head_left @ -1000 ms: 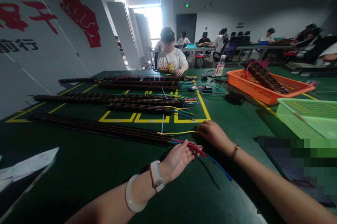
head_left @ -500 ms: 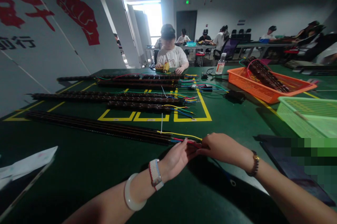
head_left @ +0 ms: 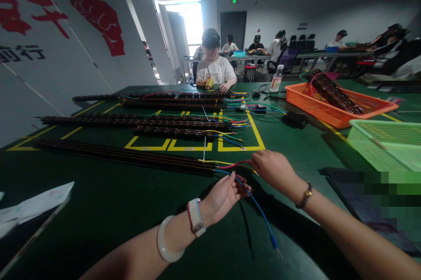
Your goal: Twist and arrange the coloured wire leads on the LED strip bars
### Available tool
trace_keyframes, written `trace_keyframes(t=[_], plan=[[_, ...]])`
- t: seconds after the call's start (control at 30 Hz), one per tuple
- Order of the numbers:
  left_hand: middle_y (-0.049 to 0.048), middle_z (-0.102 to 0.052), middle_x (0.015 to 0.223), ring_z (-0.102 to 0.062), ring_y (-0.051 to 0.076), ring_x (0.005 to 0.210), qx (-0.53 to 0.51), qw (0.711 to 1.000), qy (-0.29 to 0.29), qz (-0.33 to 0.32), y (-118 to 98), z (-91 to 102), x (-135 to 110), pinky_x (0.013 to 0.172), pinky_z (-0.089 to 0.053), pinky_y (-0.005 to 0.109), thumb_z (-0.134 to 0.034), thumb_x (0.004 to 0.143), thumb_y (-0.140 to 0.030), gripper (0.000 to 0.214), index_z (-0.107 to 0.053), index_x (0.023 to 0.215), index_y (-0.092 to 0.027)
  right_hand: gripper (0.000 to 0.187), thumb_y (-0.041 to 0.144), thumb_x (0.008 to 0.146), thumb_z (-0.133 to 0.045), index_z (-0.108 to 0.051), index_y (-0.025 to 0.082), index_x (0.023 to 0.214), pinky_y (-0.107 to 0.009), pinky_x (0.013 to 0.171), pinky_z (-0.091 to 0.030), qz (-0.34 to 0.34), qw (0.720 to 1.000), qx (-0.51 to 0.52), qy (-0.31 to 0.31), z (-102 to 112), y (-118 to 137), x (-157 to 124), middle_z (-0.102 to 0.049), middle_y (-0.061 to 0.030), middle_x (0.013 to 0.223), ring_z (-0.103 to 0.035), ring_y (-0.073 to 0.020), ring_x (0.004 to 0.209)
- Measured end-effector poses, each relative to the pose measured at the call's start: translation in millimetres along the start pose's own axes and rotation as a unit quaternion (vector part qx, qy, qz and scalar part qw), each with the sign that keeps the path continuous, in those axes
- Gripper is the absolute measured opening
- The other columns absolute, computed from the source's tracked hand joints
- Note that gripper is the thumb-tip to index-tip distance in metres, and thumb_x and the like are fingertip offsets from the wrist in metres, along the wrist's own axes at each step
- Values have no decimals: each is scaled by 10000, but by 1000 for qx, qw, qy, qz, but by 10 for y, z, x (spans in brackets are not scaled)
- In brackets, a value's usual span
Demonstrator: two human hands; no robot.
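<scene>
A long dark strip [head_left: 125, 157] lies across the green table [head_left: 115, 210] in front of me, with coloured wires coming out of its right end. My left hand [head_left: 223, 195], with a pale bangle and a band on its wrist, pinches the blue wire [head_left: 259, 214], which trails down to the right. My right hand [head_left: 274, 168] is closed on the red wire [head_left: 235, 165] and holds it a little above the table. A yellow wire [head_left: 220, 162] lies beside them.
More dark strips [head_left: 148, 121] with wires lie inside yellow floor-tape marks farther back. An orange basket [head_left: 338, 106] and a green basket [head_left: 384, 144] stand at the right. A person sits at the table's far end; other people work at desks behind. White paper [head_left: 33, 205] lies at the left.
My hands, close together half a second ago, have come apart: the right hand has drawn the red wire up and back, while the blue wire stays in my left hand.
</scene>
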State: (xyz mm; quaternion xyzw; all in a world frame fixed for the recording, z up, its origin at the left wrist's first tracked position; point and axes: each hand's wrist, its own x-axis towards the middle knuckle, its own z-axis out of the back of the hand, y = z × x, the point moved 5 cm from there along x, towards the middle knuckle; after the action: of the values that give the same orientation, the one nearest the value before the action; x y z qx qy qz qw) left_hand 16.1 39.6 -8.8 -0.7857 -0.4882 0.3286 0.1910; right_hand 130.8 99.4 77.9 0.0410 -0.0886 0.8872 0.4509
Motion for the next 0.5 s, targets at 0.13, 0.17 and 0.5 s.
trace_keyframes(t=[0.13, 0.17, 0.5], plan=[[82, -626, 757, -631, 186, 780, 7, 1000, 2, -5, -2, -5, 2, 807, -459, 345, -428, 911, -303, 272, -585, 812, -105, 308, 337, 921, -447, -641, 158, 761, -236, 569, -394, -14, 999, 23, 37, -98, -47, -9, -671, -73, 777, -635, -172, 683], [84, -626, 764, -631, 187, 785, 7, 1000, 1, -5, -2, -4, 2, 807, -459, 346, -428, 911, -302, 268, -584, 816, -106, 324, 347, 923, -442, -647, 159, 757, -237, 563, -395, -10, 998, 30, 52, -118, -49, -16, -674, -73, 773, -637, -173, 676], [86, -623, 800, -621, 183, 801, 7, 1000, -4, 2, -25, -31, -29, 824, -451, 352, -448, 903, -316, 259, -582, 818, -111, 323, 326, 921, -448, -702, 156, 816, -241, 558, -428, 10, 987, 30, 159, -340, 30, -34, -697, -101, 751, -665, -201, 689]])
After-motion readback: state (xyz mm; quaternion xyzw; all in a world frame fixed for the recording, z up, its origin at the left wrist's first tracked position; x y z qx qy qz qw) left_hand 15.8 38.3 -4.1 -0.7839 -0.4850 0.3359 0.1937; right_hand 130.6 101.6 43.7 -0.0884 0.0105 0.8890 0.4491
